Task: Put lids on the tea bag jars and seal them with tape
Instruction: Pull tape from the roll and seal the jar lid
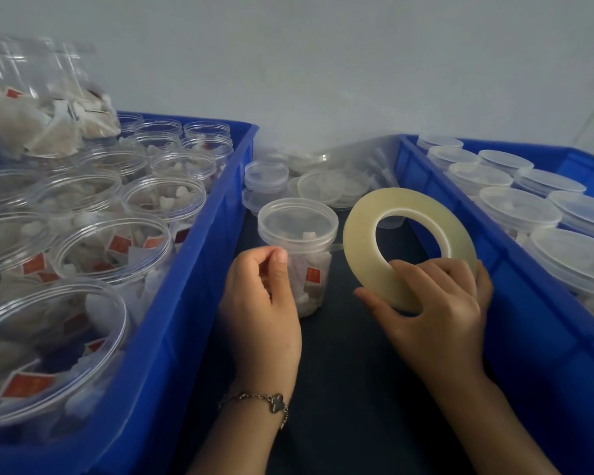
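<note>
Left hand [259,296]: fingers curled on lidded jar [297,255], centre.
Right hand [439,303]: grips tape roll [408,248], right of jar.

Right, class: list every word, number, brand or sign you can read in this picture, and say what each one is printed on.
No text can be read.
Red tags on the tea bags: marks too blurred to read.
Red tag inside the lidded jar: blurred, unreadable.
Tape roll, lids, blue crates: no print visible.
</note>
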Tool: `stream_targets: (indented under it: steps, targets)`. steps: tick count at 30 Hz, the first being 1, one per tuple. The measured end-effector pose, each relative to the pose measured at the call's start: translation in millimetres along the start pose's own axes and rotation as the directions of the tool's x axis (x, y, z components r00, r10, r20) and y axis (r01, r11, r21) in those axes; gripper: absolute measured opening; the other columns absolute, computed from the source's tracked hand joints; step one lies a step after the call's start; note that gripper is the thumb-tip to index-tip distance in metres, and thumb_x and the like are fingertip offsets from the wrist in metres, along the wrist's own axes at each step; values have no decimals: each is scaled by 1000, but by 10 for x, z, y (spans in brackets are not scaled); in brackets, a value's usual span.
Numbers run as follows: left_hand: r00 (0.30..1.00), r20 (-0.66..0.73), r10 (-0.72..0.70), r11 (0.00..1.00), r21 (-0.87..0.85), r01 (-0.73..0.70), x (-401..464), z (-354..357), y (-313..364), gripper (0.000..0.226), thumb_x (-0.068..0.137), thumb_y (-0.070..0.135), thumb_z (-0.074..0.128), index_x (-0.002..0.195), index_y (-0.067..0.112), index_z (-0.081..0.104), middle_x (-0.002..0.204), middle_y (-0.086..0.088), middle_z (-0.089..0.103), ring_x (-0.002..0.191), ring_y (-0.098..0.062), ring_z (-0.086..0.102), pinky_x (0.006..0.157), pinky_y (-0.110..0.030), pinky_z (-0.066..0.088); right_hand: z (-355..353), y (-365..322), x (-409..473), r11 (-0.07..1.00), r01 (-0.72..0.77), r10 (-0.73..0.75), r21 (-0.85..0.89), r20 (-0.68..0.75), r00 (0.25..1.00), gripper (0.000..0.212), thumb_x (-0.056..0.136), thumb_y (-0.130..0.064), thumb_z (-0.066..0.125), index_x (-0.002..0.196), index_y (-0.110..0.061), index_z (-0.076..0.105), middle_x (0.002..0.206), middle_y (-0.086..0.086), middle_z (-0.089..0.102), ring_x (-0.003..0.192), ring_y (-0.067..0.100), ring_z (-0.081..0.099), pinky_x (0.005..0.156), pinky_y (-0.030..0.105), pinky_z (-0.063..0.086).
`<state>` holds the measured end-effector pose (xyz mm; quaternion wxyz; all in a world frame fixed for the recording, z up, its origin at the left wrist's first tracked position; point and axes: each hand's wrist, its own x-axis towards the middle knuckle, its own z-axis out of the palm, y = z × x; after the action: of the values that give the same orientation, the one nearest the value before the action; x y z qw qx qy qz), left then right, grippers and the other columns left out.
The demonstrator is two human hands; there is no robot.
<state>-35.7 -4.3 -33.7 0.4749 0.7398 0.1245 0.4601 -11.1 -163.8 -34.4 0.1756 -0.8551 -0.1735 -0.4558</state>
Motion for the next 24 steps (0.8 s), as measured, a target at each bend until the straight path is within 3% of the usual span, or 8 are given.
stream_targets:
  steps: [6, 9, 11, 16, 18, 21, 24]
  targets:
    - [998, -29, 49, 998, 37, -48, 21, 6, -44, 27, 91, 31, 53, 92, 7, 65, 83, 2, 63, 67, -3, 51, 58, -6, 40, -3, -20, 9, 1000, 2, -2, 14, -8, 1000, 44, 74, -49, 62, 82, -8, 73, 72, 3, 65, 81, 30, 60, 88, 71, 34]
    - [998, -52, 46, 999, 29, -44, 35, 11, -53, 29, 90, 32, 52, 92, 6, 65, 84, 3, 60, 67, 3, 48, 63, -3, 40, 6, -39, -6, 1000, 10, -10, 20, -4, 1000, 44, 74, -49, 62, 82, -7, 73, 72, 3, 65, 80, 31, 61, 88, 71, 34]
    - [997, -63, 45, 998, 37, -43, 40, 18, -56, 31, 90, 33, 51, 92, 6, 65, 85, 6, 58, 69, 8, 47, 58, -5, 40, 10, -48, -14, 1000, 12, -12, 28, 2, 1000, 45, 74, -50, 62, 82, -7, 73, 73, 3, 65, 81, 30, 61, 89, 70, 34]
    - [995, -65, 77, 995, 66, -72, 61, 23, -82, 27, 90, 30, 52, 94, 7, 65, 85, 8, 57, 69, 9, 47, 58, -6, 33, 23, -51, -14, 999, 12, -12, 43, 8, 1000, 44, 73, -50, 62, 81, -8, 73, 71, 1, 64, 79, 28, 60, 86, 70, 36]
    - [997, -69, 27, 998, 49, -24, 81, 20, -108, 27, 89, 32, 55, 101, 9, 63, 84, 9, 59, 65, 8, 49, 53, -7, 37, 27, -56, -20, 999, 15, -16, 48, 17, 1000, 44, 73, -51, 62, 81, -9, 74, 71, 0, 63, 78, 26, 59, 85, 69, 37]
    - [987, -85, -138, 990, -39, 135, 115, 29, -147, 32, 87, 33, 59, 111, 12, 57, 77, 17, 53, 66, 10, 54, 60, -2, 39, 30, -57, -22, 999, 6, -8, 52, 29, 1000, 45, 72, -51, 62, 82, -10, 74, 72, -1, 63, 80, 23, 57, 86, 70, 36]
    - [976, -88, -199, 978, -81, 192, 119, 49, -167, 35, 86, 37, 59, 113, 15, 54, 78, 19, 53, 69, 15, 53, 59, 0, 39, 28, -62, -18, 999, 0, -1, 36, 33, 999, 44, 71, -51, 64, 81, -10, 74, 72, -1, 63, 79, 24, 58, 86, 70, 35]
